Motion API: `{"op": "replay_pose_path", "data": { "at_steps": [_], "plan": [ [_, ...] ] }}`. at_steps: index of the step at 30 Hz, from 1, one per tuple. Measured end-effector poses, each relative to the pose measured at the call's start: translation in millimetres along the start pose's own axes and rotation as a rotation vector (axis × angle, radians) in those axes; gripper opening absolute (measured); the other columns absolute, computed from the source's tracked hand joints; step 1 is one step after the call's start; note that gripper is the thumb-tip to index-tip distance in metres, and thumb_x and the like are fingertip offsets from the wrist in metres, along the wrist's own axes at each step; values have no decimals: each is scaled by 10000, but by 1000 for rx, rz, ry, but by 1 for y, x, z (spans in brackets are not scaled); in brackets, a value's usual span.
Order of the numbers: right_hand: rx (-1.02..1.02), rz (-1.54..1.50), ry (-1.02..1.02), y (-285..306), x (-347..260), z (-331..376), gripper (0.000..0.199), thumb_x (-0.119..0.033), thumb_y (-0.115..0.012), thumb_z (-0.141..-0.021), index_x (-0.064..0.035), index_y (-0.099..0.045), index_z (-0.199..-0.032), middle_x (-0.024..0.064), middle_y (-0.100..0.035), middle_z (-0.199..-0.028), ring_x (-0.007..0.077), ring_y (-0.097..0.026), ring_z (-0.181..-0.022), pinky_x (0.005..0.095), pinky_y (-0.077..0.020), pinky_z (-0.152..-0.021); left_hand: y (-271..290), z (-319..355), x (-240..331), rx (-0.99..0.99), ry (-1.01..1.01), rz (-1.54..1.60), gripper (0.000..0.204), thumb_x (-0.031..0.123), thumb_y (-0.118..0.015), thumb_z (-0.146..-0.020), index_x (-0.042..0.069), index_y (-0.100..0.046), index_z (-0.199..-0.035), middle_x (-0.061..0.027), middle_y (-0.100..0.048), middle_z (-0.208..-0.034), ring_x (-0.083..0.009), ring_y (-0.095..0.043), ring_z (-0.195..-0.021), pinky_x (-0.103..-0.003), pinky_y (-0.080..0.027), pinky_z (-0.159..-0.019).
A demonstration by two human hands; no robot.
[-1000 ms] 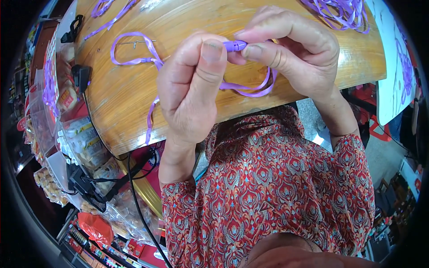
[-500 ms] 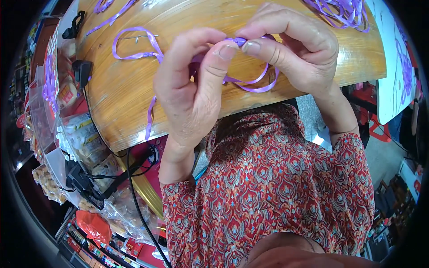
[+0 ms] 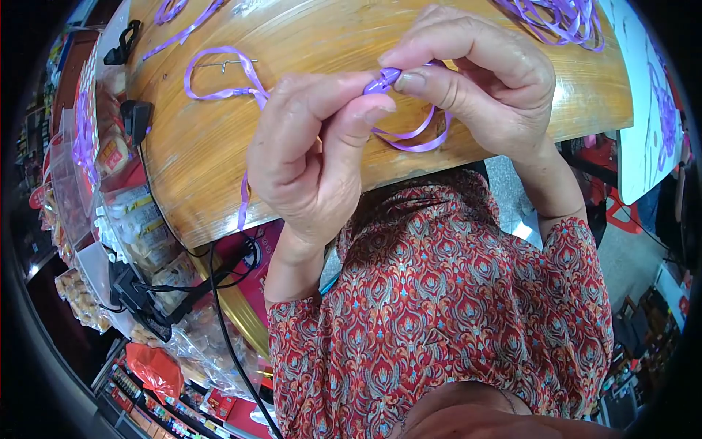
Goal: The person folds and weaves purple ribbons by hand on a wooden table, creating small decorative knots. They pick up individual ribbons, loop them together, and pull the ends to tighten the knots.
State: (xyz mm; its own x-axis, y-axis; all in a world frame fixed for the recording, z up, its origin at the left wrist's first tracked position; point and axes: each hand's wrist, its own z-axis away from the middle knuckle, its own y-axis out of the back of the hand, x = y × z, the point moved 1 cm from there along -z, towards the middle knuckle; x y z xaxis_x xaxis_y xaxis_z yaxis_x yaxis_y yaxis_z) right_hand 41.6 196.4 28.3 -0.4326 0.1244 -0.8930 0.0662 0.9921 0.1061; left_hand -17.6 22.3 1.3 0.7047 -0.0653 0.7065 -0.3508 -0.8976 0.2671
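A purple satin ribbon (image 3: 382, 82) is pinched between my two hands above the wooden table, folded or knotted into a small bunch at the fingertips. My left hand (image 3: 314, 146) grips its left side between thumb and index finger. From the other side, the thumb and index finger of my right hand (image 3: 475, 80) press on the bunch. A loop of ribbon hangs below the fingers onto the table. To the left of my left hand lies another purple ribbon loop (image 3: 216, 95), partly hidden by that hand, beside a thin metal hook (image 3: 224, 64).
The round-edged wooden table (image 3: 183, 168) lies under my hands. A heap of purple ribbon (image 3: 556, 22) sits at its far right, more strands (image 3: 186, 33) at the far left. Black clamps (image 3: 136, 121) and a black cable (image 3: 219, 307) run along the left edge, near bagged goods (image 3: 142, 227).
My left thumb and fingers have shifted slightly lower and rolled, so more of the ribbon bunch shows between the hands. My right hand stays almost where it was.
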Motion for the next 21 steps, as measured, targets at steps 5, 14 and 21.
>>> {"op": "replay_pose_path", "data": {
  "at_steps": [5, 14, 21],
  "plan": [
    [-2, -58, -26, 1, 1, 1, 167, 8, -646, -796, 54, -637, -955, 118, -636, -834, 165, -603, -712, 236, -453, -588, -4, 4, 0, 48, 175, 131, 143, 17, -674, -785, -23, -631, -916, -70, -588, -792, -124, -524, -689, -219, -407, -597],
    [-13, -6, -25, 1, 12, -4, 171, 20, -637, -800, 56, -633, -967, 122, -631, -837, 166, -603, -716, 233, -451, -592, -11, 4, 0, 79, 40, 14, 173, -16, -666, -773, -36, -626, -941, -81, -578, -772, -142, -520, -663, -225, -411, -577],
    [-15, 15, -36, 1, -3, 1, 164, 8, -652, -792, 54, -638, -949, 121, -628, -835, 173, -597, -707, 246, -447, -587, -4, 2, 10, 61, 71, -176, 184, -19, -714, -719, -14, -662, -895, -44, -547, -673, -111, -458, -558, -220, -348, -478]
  ]
}}
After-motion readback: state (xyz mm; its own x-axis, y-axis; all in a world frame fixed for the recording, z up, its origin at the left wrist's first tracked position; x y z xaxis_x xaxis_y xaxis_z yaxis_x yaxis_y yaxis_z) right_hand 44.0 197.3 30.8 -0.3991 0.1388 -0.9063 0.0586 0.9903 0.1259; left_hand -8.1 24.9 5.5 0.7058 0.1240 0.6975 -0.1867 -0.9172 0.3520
